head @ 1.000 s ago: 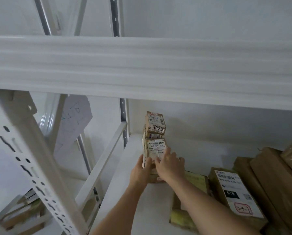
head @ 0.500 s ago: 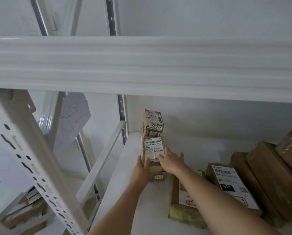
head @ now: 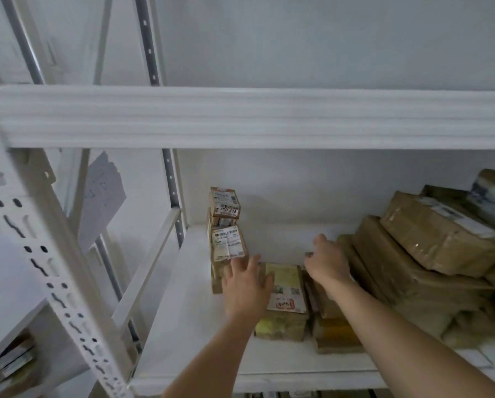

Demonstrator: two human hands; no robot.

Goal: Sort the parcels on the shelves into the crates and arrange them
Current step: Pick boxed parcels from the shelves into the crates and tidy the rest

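On the white metal shelf board [head: 183, 305], a narrow stack of small brown cardboard parcels with white barcode labels [head: 226, 234] stands upright towards the shelf's back left corner, just in front of the white back wall [head: 283, 185]. The left hand [head: 247, 285] reaches in over the shelf with its fingers straight and spread wide; its fingertips lie against the foot of that stack, and it grips nothing. Just to the right of the stack, a flat brown parcel with a yellowish label and a red-marked white sticker [head: 286, 294] lies on the shelf, its left edge partly hidden under the left hand. The right hand [head: 328, 264] hovers over a second taped brown parcel [head: 331, 320] lying just beside the yellow-labelled one; its fingers are loosely curled and apart, and whether they touch the parcel cannot be told. Along the shelf's right side sits a heap of large brown parcels wrapped in clear tape [head: 430, 254], piled on one another and tilted. A ribbed white front beam of the upper shelf [head: 240, 116] crosses the view above, and a perforated white upright post [head: 53, 271] slants down the left side.
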